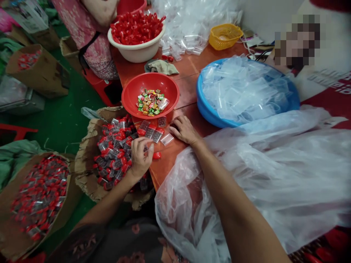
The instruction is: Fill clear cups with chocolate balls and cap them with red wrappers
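Toward eleven o'clock, the top edge cuts off the co-worker (94,47) above the arm and the red basin (130,5) behind. At twelve, it trims the pile of clear plastic (186,22). At two, a pixelated patch (297,42) masks what lies under it, and the lettering (326,80) is too blurred to read. The plastic sheet (274,175) runs past the right edge at four. At eight, the left edge crops the cardboard box (72,193), its contents smeared. Near centre, toward eight, whether the left hand (141,155) grips anything is unclear; wrapper print on the candies (150,102) is too small.
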A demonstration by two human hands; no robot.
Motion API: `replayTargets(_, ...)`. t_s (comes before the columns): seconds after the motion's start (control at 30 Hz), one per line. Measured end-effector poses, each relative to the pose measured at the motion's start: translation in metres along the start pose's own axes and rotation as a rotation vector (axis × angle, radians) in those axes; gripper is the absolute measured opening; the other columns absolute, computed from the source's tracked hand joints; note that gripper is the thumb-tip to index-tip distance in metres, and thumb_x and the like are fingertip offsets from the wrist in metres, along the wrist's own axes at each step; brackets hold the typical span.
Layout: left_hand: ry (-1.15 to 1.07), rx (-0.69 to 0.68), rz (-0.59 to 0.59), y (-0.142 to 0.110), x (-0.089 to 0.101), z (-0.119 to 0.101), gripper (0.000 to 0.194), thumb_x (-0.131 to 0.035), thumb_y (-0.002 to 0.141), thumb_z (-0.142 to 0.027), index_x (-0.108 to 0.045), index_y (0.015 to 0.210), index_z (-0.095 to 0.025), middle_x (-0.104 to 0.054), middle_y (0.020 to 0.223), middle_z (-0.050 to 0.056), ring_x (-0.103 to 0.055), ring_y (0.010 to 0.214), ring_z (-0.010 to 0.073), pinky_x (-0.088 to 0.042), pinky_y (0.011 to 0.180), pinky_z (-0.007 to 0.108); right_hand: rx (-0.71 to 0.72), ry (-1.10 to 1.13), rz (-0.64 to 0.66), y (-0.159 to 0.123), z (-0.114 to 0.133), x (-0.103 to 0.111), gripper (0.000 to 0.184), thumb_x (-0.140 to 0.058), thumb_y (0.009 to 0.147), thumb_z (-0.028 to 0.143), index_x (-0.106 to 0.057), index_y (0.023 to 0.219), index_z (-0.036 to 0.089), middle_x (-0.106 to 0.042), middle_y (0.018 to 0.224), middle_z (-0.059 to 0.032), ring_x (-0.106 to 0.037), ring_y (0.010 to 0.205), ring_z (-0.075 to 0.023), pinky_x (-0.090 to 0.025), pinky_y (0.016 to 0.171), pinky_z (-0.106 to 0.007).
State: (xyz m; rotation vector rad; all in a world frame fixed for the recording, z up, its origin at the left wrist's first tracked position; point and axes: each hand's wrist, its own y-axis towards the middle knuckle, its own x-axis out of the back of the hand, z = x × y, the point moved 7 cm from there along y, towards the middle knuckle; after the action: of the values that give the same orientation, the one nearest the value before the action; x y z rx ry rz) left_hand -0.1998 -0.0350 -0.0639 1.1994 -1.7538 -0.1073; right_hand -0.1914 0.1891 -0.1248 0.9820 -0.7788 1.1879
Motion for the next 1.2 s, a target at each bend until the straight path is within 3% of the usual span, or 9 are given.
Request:
replayTargets(0.2, -0.001, -0.085, 0.334, -0.045, -0.022, -0.004, 0.022, -0.059, 0.092, -0.028, -0.065, 0.112, -0.021, -0.065, 0.108, 0.008, -0.058, 0.099, 0.0198, -0.05, 0.089, 0.036, 0.001, -0.028, -0.016, -0.002, -0.002, -0.007, 0.04, -0.046, 0.095, 0.049, -0.059, 0.113, 0.016, -0.052, 0.111, -0.0121, -0.046, 0.106, -0.0259, -0.039, 0.099, -0.039)
replayTargets(0.3, -0.052, -0.025, 0.365, -0.047, -0.024, 0.001, 0.02, -0.056, 0.093, -0.026, -0.066, 0.11, -0.021, -0.068, 0.106, 0.006, -0.06, 0.098, 0.0188, -0.051, 0.088, 0.036, -0.039, -0.025, -0.017, -0.004, -0.001, -0.009, 0.037, -0.043, 0.097, 0.045, -0.059, 0.112, 0.016, -0.053, 0.111, -0.0121, -0.045, 0.107, -0.026, -0.039, 0.098, -0.038)
replayTargets(0.47, -0.185, 0.047, 0.395, -0.04, -0.022, 0.005, 0.02, -0.06, 0.091, -0.027, -0.065, 0.11, -0.021, -0.07, 0.104, 0.005, -0.063, 0.098, 0.0179, -0.052, 0.089, 0.035, -0.24, -0.14, -0.068, -0.016, -0.001, -0.004, 0.036, -0.041, 0.097, 0.046, -0.061, 0.108, 0.018, -0.055, 0.112, -0.0132, -0.045, 0.107, -0.0297, -0.039, 0.092, -0.043)
replayTargets(0.63, -0.266, -0.091, 0.514, -0.032, -0.036, -0.016, 0.02, -0.061, 0.091, -0.032, -0.066, 0.107, -0.021, -0.07, 0.107, 0.004, -0.064, 0.102, 0.0174, -0.051, 0.094, 0.034, -0.352, -0.27, -0.122, -0.024, 0.004, 0.003, 0.036, -0.037, 0.098, 0.044, -0.061, 0.105, 0.017, -0.059, 0.105, -0.0145, -0.052, 0.094, -0.0275, -0.042, 0.077, -0.036)
replayTargets(0.73, -0.195, -0.097, 0.451, -0.015, -0.044, -0.021, 0.022, -0.055, 0.094, -0.032, -0.065, 0.11, -0.02, -0.066, 0.111, 0.007, -0.062, 0.107, 0.0188, -0.05, 0.097, 0.035, -0.412, -0.326, -0.056, -0.024, 0.006, 0.0, 0.034, -0.033, 0.1, 0.038, -0.059, 0.106, 0.016, -0.062, 0.101, -0.0128, -0.058, 0.086, -0.0233, -0.041, 0.067, -0.03)
replayTargets(0.83, -0.025, -0.066, 0.439, 0.007, -0.057, -0.02, 0.025, -0.05, 0.096, -0.025, -0.062, 0.116, -0.018, -0.062, 0.116, 0.01, -0.061, 0.11, 0.0212, -0.05, 0.097, 0.035, -0.515, -0.247, -0.021, -0.026, 0.004, -0.005, 0.034, -0.033, 0.099, 0.035, -0.058, 0.107, 0.014, -0.064, 0.1, -0.0144, -0.062, 0.085, -0.0231, -0.04, 0.064, -0.028)
replayTargets(1.0, 0.283, -0.057, 0.689, 0.024, -0.089, -0.02, 0.027, -0.049, 0.094, -0.023, -0.06, 0.117, -0.013, -0.061, 0.111, 0.014, -0.065, 0.097, 0.026, -0.054, 0.081, 0.036, -0.613, -0.049, -0.091, -0.03, 0.009, -0.005, 0.036, -0.035, 0.098, 0.035, -0.061, 0.1, 0.01, -0.065, 0.1, -0.0204, -0.064, 0.087, -0.027, -0.043, 0.067, -0.032)
replayTargets(1.1, 0.263, -0.05, 0.697, 0.028, -0.09, -0.02, 0.037, -0.048, 0.094, -0.023, -0.054, 0.129, -0.014, -0.061, 0.113, 0.014, -0.065, 0.096, 0.0255, -0.053, 0.08, 0.034, -0.679, 0.088, -0.169, -0.036, 0.008, -0.001, 0.03, -0.042, 0.095, 0.035, -0.06, 0.094, 0.012, -0.065, 0.098, -0.0195, -0.064, 0.087, -0.0267, -0.043, 0.069, -0.033)
replayTargets(1.2, 0.106, 0.016, 0.597, 0.028, -0.077, -0.013, 0.047, -0.055, 0.091, -0.028, -0.051, 0.136, -0.015, -0.062, 0.114, 0.013, -0.064, 0.099, 0.0248, -0.052, 0.086, 0.034, -0.78, 0.278, -0.277, -0.048, -0.002, 0.007, 0.02, -0.049, 0.09, 0.034, -0.056, 0.083, 0.016, -0.064, 0.088, -0.0128, -0.061, 0.08, -0.0221, -0.043, 0.066, -0.029)
